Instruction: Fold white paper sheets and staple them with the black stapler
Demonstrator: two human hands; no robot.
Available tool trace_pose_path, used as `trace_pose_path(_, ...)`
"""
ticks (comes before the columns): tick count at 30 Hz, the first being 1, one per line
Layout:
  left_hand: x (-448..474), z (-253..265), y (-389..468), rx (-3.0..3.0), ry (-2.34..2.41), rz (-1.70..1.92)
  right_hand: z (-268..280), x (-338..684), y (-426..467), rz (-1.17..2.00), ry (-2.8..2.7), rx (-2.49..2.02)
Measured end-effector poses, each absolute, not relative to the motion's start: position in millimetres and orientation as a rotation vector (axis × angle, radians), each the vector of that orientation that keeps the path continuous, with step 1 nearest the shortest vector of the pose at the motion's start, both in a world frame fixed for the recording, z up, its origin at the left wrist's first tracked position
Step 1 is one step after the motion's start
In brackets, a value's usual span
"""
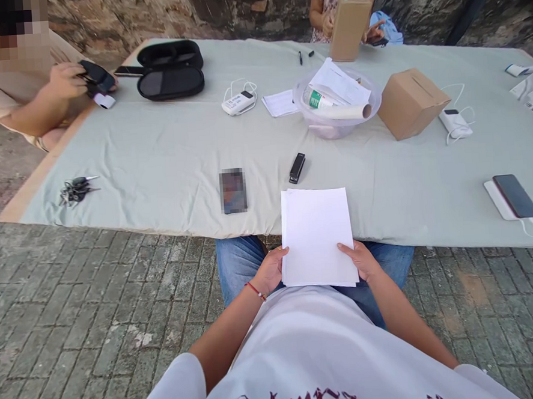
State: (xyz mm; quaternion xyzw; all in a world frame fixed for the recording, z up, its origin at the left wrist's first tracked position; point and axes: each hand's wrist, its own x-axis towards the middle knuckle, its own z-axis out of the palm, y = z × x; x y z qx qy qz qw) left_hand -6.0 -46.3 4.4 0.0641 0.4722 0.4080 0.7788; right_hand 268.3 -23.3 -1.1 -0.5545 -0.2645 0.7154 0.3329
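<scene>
A stack of white paper sheets point(317, 237) lies between my hands, its far part over the table edge and its near part above my lap. My left hand point(273, 268) grips the stack's left edge, thumb on top and fingers hidden underneath. On the right edge, my right hand point(359, 259) holds it the same way. The sheets are slightly out of line at the left side and bottom. Just beyond the paper sits a black stapler point(297, 168). To its left is a small dark flat item point(233, 191), blurred out.
The cloth-covered table point(174, 163) bears a plastic bowl point(334, 126) of papers, a cardboard box point(412, 103), a black case point(171, 79), keys point(77, 190), a phone on a white power bank point(514, 196) and white power banks with cables point(239, 102). Other people sit at the left, far and right sides.
</scene>
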Motion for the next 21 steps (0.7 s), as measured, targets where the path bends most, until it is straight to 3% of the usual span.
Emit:
trace_pose_path(6, 0.6, 2.3, -40.7, 0.145, 1.161, 0.987, -8.4, 282.2, -34.1, 1.721, -0.602, -1.477)
trace_pose_path(13, 17.9, 6.4, -43.7, 0.16, 1.143, 0.937, -13.5, 283.0, -41.3, 1.895, -0.498, -1.462)
trace_pose_path(16, 4.0, 11.0, -39.3, 0.433, 1.322, 0.877, -15.8, 280.7, -41.0, 1.937, -0.48, -1.466)
trace_pose_path(21, -83.7, 25.0, -6.8, 1.278, 2.058, 0.901, -16.9, 289.1, -38.7, 1.93, -0.525, -1.462)
